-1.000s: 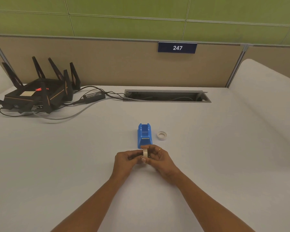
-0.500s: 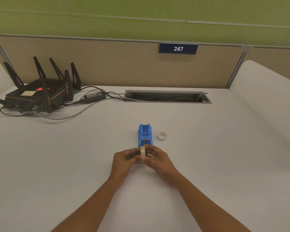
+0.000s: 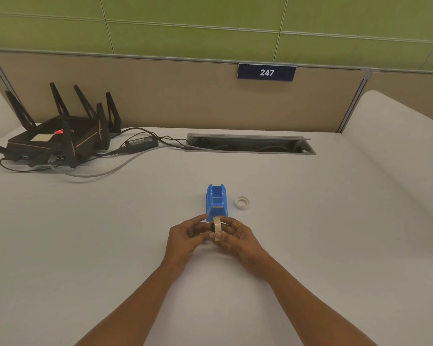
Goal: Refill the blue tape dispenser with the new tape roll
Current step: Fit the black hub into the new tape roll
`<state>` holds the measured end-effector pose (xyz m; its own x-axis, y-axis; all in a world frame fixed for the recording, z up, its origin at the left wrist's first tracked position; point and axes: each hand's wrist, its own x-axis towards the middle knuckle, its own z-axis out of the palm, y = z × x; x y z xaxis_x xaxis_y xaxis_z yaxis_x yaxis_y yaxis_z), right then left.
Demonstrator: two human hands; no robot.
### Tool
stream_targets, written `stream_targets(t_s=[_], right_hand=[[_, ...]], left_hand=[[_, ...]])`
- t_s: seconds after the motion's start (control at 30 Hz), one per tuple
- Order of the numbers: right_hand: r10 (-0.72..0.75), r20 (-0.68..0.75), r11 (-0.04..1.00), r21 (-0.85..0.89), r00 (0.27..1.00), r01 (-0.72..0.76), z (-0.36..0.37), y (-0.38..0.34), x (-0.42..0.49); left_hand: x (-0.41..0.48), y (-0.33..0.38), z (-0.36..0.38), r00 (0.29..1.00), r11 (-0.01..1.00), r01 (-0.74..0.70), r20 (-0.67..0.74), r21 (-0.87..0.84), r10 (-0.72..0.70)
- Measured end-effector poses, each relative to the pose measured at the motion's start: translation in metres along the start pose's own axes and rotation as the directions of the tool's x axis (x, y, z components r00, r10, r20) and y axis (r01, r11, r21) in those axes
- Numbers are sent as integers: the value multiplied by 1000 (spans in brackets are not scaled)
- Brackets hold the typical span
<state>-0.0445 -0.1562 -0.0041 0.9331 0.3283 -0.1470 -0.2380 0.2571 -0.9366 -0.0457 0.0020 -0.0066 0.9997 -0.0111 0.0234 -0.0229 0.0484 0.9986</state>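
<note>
Where hands [image 3: 214,237] meet, pale tape roll [image 3: 217,225], perhaps matte.

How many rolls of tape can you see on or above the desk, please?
2: one tape roll held upright between the left hand and right hand, and one small white roll lying flat beside the blue dispenser, whose cradle looks empty.

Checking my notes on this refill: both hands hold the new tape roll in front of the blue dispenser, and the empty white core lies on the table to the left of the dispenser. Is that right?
One detail is off. The head view shows the empty core lying on the table to the right of the blue dispenser, not the left. The rest stands: left hand and right hand hold the new tape roll in front of it.
</note>
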Motion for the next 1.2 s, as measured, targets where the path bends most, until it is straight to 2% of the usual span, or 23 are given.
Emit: stream_targets(t_s=[0.2, 0.47, 0.7, 0.9, 1.0, 1.07, 1.2], right_hand=[[-8, -7, 1000, -25, 1000, 8, 0, 1, 1], [-66, -77, 973, -226, 995, 47, 1, 4, 3], [-108, -142, 913, -405, 984, 42, 2, 0, 5], [-193, -132, 784, -617, 972, 72, 1, -5, 3], [-224, -124, 760, -643, 967, 94, 4, -8, 2], [-207, -119, 790, -606, 971, 94, 7, -12, 1], [-290, -116, 766, -623, 950, 158, 8, -23, 5]], left_hand=[[-1, 2, 1, 1000, 1000, 9, 10, -15, -8], [-1, 8, 2, 999, 996, 51, 17, -70, -50], [2, 10, 9, 991, 984, 132, 14, -117, -131], [0, 17, 14, 981, 967, 195, 51, -166, -190], [2, 20, 17, 976, 968, 217, 17, -128, -216], [5, 22, 17, 970, 964, 243, 0, -107, -244], [10, 34, 18, 950, 911, 305, 23, -277, -311]])
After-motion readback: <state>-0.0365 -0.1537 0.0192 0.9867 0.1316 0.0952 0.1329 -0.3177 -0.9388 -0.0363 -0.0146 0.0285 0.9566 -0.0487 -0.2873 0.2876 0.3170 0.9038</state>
